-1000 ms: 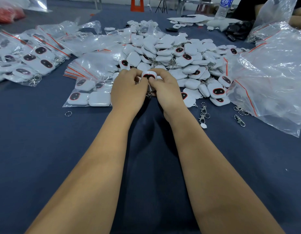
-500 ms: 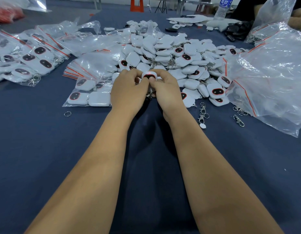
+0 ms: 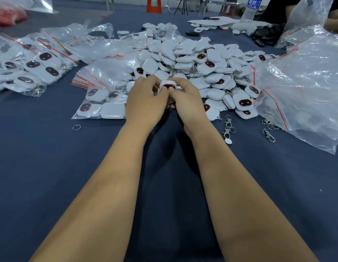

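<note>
Two bare forearms stretch forward over the dark blue table cloth (image 3: 50, 167) and meet in the middle. The left hand (image 3: 145, 103) and the right hand (image 3: 189, 104) are close together, both with curled fingers, and both grasp one small white device (image 3: 168, 84) between them. The two thumbs press on its dark face, which has a red edge. The device is held a little above the cloth, just in front of the heap. A small metal piece (image 3: 168, 108) hangs under the hands, but it is mostly hidden, so it cannot be told exactly what it is.

Left of the hands, a small key ring (image 3: 76, 127) lies alone on the cloth. Right of the hands lie some loose metal clasps (image 3: 228, 127). Just beside the left hand there is a flat clear bag (image 3: 100, 103) with the same devices inside (four can be seen, and the hand covers one corner). Behind it lies a stack of empty zip bags (image 3: 96, 76) with red strips.

Beyond the hands rises a big heap of white devices (image 3: 192, 59), many with clasps on them. At the right a large crumpled plastic bag (image 3: 306, 87) lies against the heap. At the left are more filled bags (image 3: 31, 67). Far at the back stand a water bottle (image 3: 252, 8) and an orange stool (image 3: 154, 5)
</note>
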### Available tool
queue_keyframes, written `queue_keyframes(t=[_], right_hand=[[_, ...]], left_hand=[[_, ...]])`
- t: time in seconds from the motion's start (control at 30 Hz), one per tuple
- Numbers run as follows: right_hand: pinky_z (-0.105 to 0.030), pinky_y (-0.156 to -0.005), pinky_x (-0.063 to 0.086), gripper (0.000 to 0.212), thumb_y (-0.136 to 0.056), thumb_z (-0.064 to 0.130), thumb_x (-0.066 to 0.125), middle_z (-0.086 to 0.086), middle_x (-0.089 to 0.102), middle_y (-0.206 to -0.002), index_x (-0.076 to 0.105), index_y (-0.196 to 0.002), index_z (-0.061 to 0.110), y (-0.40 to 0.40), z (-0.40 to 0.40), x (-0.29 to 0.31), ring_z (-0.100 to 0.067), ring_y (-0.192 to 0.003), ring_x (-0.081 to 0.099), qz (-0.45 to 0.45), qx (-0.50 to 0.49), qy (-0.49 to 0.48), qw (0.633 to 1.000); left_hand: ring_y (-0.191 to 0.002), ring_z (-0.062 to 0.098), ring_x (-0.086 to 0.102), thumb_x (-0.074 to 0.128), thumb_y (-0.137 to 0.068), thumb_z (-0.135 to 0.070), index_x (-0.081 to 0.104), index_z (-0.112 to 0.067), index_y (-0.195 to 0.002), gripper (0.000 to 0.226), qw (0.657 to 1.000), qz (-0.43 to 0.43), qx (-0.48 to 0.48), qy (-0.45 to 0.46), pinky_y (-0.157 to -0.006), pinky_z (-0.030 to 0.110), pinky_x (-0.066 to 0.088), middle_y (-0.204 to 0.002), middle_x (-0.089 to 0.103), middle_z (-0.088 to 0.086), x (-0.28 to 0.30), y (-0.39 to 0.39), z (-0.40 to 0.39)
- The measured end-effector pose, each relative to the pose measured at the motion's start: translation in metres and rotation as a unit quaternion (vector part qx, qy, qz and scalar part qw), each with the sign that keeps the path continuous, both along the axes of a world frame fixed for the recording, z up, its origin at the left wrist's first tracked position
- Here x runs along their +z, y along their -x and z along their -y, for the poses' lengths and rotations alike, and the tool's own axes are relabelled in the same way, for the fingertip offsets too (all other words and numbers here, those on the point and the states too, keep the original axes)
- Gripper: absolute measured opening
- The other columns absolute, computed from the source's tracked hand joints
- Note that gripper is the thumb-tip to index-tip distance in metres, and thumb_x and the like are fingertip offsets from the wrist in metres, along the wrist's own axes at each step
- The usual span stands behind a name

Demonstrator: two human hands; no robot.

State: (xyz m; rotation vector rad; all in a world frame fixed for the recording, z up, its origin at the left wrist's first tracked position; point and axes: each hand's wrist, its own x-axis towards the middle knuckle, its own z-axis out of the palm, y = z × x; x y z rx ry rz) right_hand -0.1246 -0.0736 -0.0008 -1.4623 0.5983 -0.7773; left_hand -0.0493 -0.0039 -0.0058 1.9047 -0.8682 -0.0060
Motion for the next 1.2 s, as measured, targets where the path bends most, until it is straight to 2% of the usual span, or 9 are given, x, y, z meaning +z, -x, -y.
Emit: queue_keyframes(t=[0.27,0.37,0.43,0.53,0.67,0.73,0.87,1.0,1.2], right_hand=[[-0.012,-0.060,0.046,0.019,-0.095,0.003,0.050,0.010,0.062,-0.071,0.064,-0.101,0.016,0.000,-0.002,0.000,0.004,-0.061,0.059,-0.010,-0.021,0.011,1.000],[-0.024,-0.072,0.051,0.011,-0.095,0.010,0.057,0.006,0.063,-0.077,0.065,-0.097,0.019,-0.002,-0.001,0.000,-0.008,-0.071,0.059,-0.005,-0.053,0.000,0.999],[-0.030,-0.072,0.051,0.010,-0.095,0.013,0.059,0.006,0.062,-0.074,0.064,-0.093,0.021,-0.002,0.000,0.000,-0.011,-0.070,0.057,0.014,-0.080,-0.015,0.997],[-0.023,-0.065,0.056,0.006,-0.094,0.008,0.059,-0.001,0.064,-0.080,0.062,-0.098,0.012,-0.001,0.002,0.001,-0.015,-0.076,0.064,0.059,-0.104,-0.062,0.991],[-0.033,-0.079,0.061,0.011,-0.091,-0.002,0.056,-0.017,0.059,-0.098,0.053,-0.095,0.007,-0.002,0.003,0.004,-0.020,-0.078,0.065,0.124,-0.100,-0.144,0.977],[-0.039,-0.086,0.060,0.012,-0.090,-0.004,0.055,-0.018,0.055,-0.098,0.049,-0.091,0.007,-0.002,0.002,0.005,-0.019,-0.075,0.065,0.138,-0.087,-0.162,0.973],[-0.035,-0.085,0.059,0.011,-0.092,-0.004,0.053,-0.015,0.061,-0.093,0.051,-0.093,0.007,-0.003,0.001,0.007,-0.020,-0.077,0.067,0.161,-0.039,-0.170,0.971],[-0.035,-0.087,0.056,0.013,-0.093,0.006,0.062,-0.013,0.065,-0.095,0.054,-0.102,0.007,-0.008,-0.002,0.002,-0.021,-0.086,0.063,0.087,-0.027,-0.114,0.989],[-0.027,-0.077,0.047,0.020,-0.089,0.023,0.071,0.001,0.061,-0.084,0.061,-0.101,0.010,-0.007,-0.004,-0.002,-0.009,-0.073,0.054,-0.009,-0.059,-0.046,0.997]], left_hand=[[-0.094,0.015,0.054,0.049,-0.094,-0.028,0.063,-0.022,-0.102,0.017,1.000,-0.026,0.002,0.006,-0.076,0.029,0.039,-0.103,0.056,-0.004,0.000,0.001,0.000],[-0.087,0.013,0.058,0.048,-0.089,-0.018,0.059,-0.028,-0.106,0.022,0.998,-0.056,-0.010,0.028,-0.073,0.029,0.045,-0.100,0.060,-0.003,0.001,-0.001,-0.001],[-0.078,0.009,0.056,0.050,-0.085,-0.012,0.058,-0.028,-0.107,0.028,0.998,-0.055,-0.017,0.027,-0.066,0.023,0.044,-0.098,0.059,-0.002,0.001,-0.002,-0.002],[-0.078,0.007,0.055,0.056,-0.081,-0.010,0.058,-0.026,-0.109,0.033,0.999,-0.030,-0.016,0.011,-0.059,0.015,0.041,-0.098,0.058,-0.002,0.001,-0.005,-0.002],[-0.089,0.019,0.058,0.061,-0.081,-0.014,0.055,-0.024,-0.119,0.040,0.998,0.055,0.008,-0.028,-0.068,0.032,0.045,-0.094,0.059,-0.005,0.002,-0.006,-0.004],[-0.089,0.021,0.056,0.059,-0.081,-0.014,0.053,-0.022,-0.122,0.043,0.994,0.088,0.045,-0.037,-0.068,0.032,0.040,-0.097,0.062,-0.003,0.003,-0.007,-0.005],[-0.078,0.013,0.058,0.058,-0.078,-0.012,0.056,-0.021,-0.115,0.038,0.995,0.019,0.084,0.046,-0.066,0.027,0.039,-0.086,0.064,-0.007,0.009,-0.007,-0.009],[-0.060,-0.006,0.053,0.060,-0.078,-0.011,0.056,-0.027,-0.102,0.030,0.984,-0.069,0.080,0.143,-0.061,0.014,0.042,-0.076,0.060,-0.014,0.017,-0.007,-0.010],[-0.063,-0.001,0.053,0.058,-0.078,-0.007,0.058,-0.025,-0.096,0.026,0.968,-0.091,0.082,0.219,-0.063,0.014,0.044,-0.077,0.061,-0.012,0.023,-0.005,-0.011]])
